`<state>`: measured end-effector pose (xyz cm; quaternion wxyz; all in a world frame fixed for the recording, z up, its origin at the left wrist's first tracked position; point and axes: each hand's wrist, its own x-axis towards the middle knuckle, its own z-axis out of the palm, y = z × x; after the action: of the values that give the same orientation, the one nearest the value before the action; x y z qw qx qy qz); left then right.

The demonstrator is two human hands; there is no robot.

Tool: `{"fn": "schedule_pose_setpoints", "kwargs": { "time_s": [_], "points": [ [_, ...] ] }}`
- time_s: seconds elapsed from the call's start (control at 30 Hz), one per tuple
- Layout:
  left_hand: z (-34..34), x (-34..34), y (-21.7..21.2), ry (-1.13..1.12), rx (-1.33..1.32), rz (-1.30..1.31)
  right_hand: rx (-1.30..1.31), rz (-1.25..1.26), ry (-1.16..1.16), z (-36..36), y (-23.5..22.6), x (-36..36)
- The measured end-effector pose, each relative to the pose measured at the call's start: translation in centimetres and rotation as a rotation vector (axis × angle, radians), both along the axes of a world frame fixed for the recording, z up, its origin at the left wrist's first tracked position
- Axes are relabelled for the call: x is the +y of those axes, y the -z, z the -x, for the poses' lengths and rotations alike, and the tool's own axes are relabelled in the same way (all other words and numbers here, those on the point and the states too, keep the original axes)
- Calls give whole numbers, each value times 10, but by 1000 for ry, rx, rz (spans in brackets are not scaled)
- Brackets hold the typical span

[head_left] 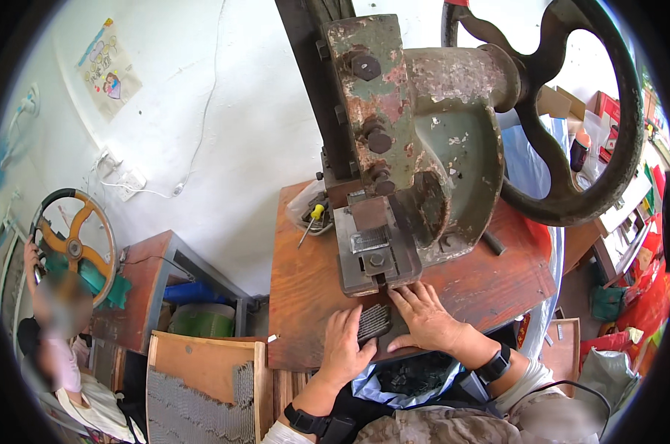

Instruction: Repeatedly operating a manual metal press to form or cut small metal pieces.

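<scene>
My left hand [342,342] is curled against a bundle of thin grey metal strips [374,323] on the wooden bench. Its fingers lie along the left side of the bundle, with the thumb below. Just to the right, my right hand [427,320] rests with fingers stretched forward and thumb apart. Those fingertips reach the front edge of the steel die block [377,260] under a hand press [453,140]. No piece shows in the right hand. Whatever lies under its fingertips is hidden.
A large handwheel [631,111] rises on the right. Behind the die stands a clear tub [298,207] with a yellow-handled screwdriver [316,213]. A wooden tray [258,392] of grey metal pieces sits lower left; a bag of dark pieces [416,376] hangs below. Another person [69,355] works at far left.
</scene>
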<state>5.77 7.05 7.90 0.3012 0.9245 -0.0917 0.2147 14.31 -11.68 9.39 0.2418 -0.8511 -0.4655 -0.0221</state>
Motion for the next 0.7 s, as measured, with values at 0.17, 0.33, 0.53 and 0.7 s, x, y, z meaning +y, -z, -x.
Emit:
{"fn": "schedule_pose_setpoints", "kwargs": {
  "time_s": [0.17,0.33,0.53,0.7],
  "points": [
    [-6,1,0,19,-4,-12,-133,188,113,17,13,17],
    [0,4,-2,-31,50,-104,16,-122,59,-1,5,6],
    [-2,13,-15,49,84,-113,129,-155,-67,-9,6,12],
    [-7,9,-20,-1,194,-107,134,-192,-65,-8,5,13]
  ]
}}
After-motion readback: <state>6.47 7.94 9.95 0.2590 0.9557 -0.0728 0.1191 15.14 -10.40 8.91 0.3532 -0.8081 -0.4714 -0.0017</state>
